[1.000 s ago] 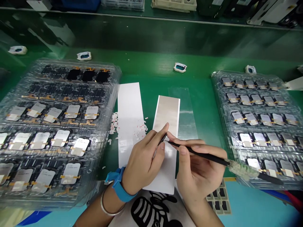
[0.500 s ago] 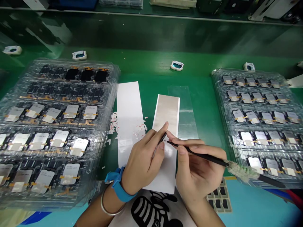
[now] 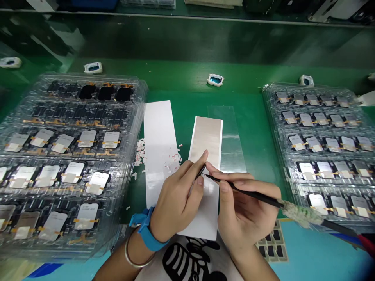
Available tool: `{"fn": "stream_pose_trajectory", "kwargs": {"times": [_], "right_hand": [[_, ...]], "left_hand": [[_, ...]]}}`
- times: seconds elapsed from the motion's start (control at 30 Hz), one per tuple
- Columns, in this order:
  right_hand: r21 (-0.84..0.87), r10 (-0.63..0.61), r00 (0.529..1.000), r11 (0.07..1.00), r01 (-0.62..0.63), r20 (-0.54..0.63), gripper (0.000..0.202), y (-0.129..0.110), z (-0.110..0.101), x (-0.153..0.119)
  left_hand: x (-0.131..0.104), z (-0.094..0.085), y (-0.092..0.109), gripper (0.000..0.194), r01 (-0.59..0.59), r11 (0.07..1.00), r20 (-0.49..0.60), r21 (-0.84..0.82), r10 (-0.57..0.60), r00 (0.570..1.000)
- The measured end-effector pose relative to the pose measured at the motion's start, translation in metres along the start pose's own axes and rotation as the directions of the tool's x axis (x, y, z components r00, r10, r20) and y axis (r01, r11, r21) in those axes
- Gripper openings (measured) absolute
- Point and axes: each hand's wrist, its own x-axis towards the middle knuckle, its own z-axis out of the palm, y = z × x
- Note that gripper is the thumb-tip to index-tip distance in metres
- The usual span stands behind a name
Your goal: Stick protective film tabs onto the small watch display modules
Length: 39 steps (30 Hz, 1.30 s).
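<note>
My left hand (image 3: 180,195), with a blue band and a bangle at the wrist, is closed round a small dark part (image 3: 200,171), mostly hidden by the fingers. My right hand (image 3: 249,207) grips black tweezers (image 3: 254,195) wrapped in greenish-white material; their tip points left and meets the part, or nearly so. Both index fingertips come together there. Beneath the hands lies a white sheet with a silvery-beige strip (image 3: 207,134). A white paper strip (image 3: 160,136) lies left of it, with small white and red scraps (image 3: 140,153) alongside.
A clear tray (image 3: 137,128) of small screen modules fills the left side; a similar tray (image 3: 281,156) stands at right. Clear film (image 3: 233,146) lies beside the beige strip. Small white-framed pieces (image 3: 215,80) sit along the back. A beige compartment tray (image 3: 283,253) shows at lower right.
The view has shifted slightly. Both hands keep nearly the same pose, the part still between my left fingers and the tweezer tip still at it.
</note>
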Motion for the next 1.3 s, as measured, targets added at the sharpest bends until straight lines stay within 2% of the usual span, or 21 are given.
{"fn": "stream_pose_trajectory", "kwargs": {"times": [0.23,0.4,0.7,0.9,1.07,1.3], "right_hand": [[-0.034,-0.006,0.999,0.999,0.007,0.042,0.032,-0.0007,-0.0001,0.0005],[-0.014,-0.016,1.000,1.000,0.017,0.026,0.036,-0.0012,-0.0003,0.0009],[0.000,0.073,0.997,0.997,-0.073,-0.001,0.034,-0.0074,-0.0044,0.0024],[-0.016,0.016,0.999,1.000,-0.015,0.049,0.038,-0.0056,-0.0013,0.0010],[-0.055,-0.039,0.999,0.998,0.041,0.036,0.038,-0.0049,0.0004,0.0009],[-0.074,-0.010,0.999,0.997,0.012,0.036,0.036,-0.0026,-0.0027,0.0017]], "left_hand": [[-0.0007,-0.0001,-0.0003,0.051,-0.011,1.000,0.000,-0.016,0.011,1.000],[-0.0007,0.0001,-0.0006,0.051,-0.031,0.999,-0.005,-0.024,0.031,1.000],[-0.0008,0.0019,-0.0040,0.051,-0.045,0.998,-0.021,0.032,0.046,0.999],[-0.0004,0.0025,-0.0038,0.055,-0.032,0.998,-0.017,0.053,0.033,0.999],[-0.0010,0.0013,-0.0032,0.055,-0.038,0.997,-0.021,0.071,0.039,0.999],[0.0050,0.0037,-0.0005,0.052,-0.014,0.994,-0.020,0.106,0.016,1.000]]}}
